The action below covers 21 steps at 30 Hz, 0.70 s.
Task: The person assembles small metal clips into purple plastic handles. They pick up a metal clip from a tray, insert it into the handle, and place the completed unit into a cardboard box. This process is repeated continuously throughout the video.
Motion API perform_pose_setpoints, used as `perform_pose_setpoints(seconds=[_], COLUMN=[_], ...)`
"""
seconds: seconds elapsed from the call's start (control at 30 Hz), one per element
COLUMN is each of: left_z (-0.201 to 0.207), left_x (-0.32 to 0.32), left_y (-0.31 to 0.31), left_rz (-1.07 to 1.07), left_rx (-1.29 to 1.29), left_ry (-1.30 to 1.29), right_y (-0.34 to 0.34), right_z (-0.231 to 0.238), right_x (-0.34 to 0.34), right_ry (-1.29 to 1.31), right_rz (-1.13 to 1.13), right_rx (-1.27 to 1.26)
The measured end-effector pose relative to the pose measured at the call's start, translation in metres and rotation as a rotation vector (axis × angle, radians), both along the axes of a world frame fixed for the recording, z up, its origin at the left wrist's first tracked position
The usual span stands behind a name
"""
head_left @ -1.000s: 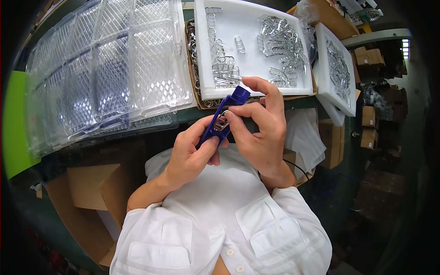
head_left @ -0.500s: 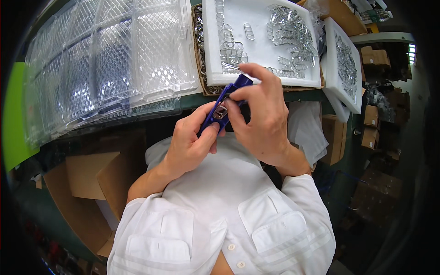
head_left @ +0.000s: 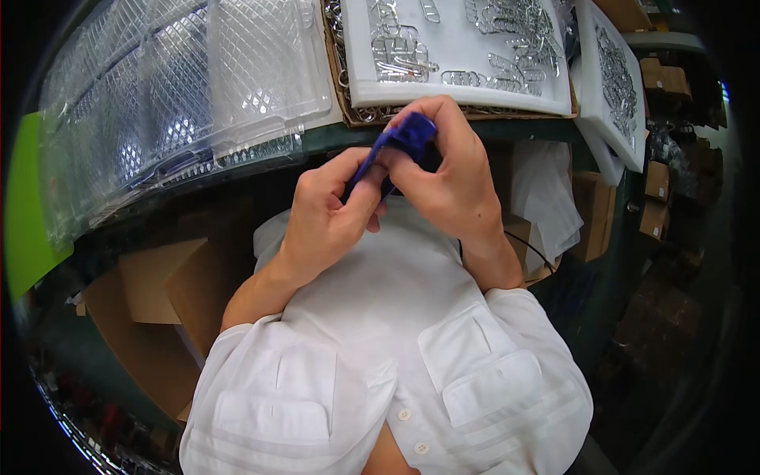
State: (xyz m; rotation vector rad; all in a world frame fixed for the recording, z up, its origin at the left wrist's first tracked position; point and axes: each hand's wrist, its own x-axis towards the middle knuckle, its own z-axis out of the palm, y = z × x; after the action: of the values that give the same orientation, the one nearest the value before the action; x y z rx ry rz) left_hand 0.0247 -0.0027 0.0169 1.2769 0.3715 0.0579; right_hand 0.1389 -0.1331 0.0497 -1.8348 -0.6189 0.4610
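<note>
A dark blue plastic part (head_left: 415, 131), long and narrow with a wider far end, is held between both hands above my lap. My left hand (head_left: 326, 212) is closed round its near end, with the thumb and fingers pinching it. My right hand (head_left: 451, 170) grips the far end, fingers curled behind and thumb pressed against the near side. The fingers cover most of the part, so its inside cannot be seen. Just beyond the hands, bent silver wire clips (head_left: 396, 49) lie on a white foam tray (head_left: 467, 95).
Clear plastic blister trays (head_left: 265, 75) are stacked at the far left beside a bright green sheet (head_left: 33, 226). A second foam tray (head_left: 636, 131) with wire pieces leans at the right. An opened cardboard box (head_left: 142, 348) is at the lower left; white sheeting (head_left: 546, 186) hangs at the right.
The blue part has been tilted, its wider end now facing me. Its silver metal insert, visible earlier, is now hidden. My right fingers have wrapped round the far end, and the view has shifted slightly.
</note>
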Motion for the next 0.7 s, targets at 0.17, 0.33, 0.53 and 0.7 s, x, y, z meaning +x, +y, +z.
perform_pose_setpoints(seconds=[0.17, 0.33, 0.53, 0.7], left_z=[0.004, 0.039, 0.059, 0.061], left_x=[0.009, -0.012, -0.012, -0.008], left_y=[0.012, 0.033, 0.023, 0.013], left_rz=[-0.062, -0.231, -0.153, -0.097], left_rx=[0.011, -0.338, 0.679, 0.785], left_ry=[0.097, -0.034, -0.374, -0.407], right_y=[0.006, -0.008, -0.028, -0.038], right_z=[-0.007, 0.01, -0.002, -0.001], right_x=[0.016, 0.015, 0.029, 0.038], right_ry=[-0.041, 0.244, -0.145, -0.238], right_rz=[0.05, -0.096, 0.075, 0.108], right_rx=[-0.014, 0.368, 0.539, 0.525])
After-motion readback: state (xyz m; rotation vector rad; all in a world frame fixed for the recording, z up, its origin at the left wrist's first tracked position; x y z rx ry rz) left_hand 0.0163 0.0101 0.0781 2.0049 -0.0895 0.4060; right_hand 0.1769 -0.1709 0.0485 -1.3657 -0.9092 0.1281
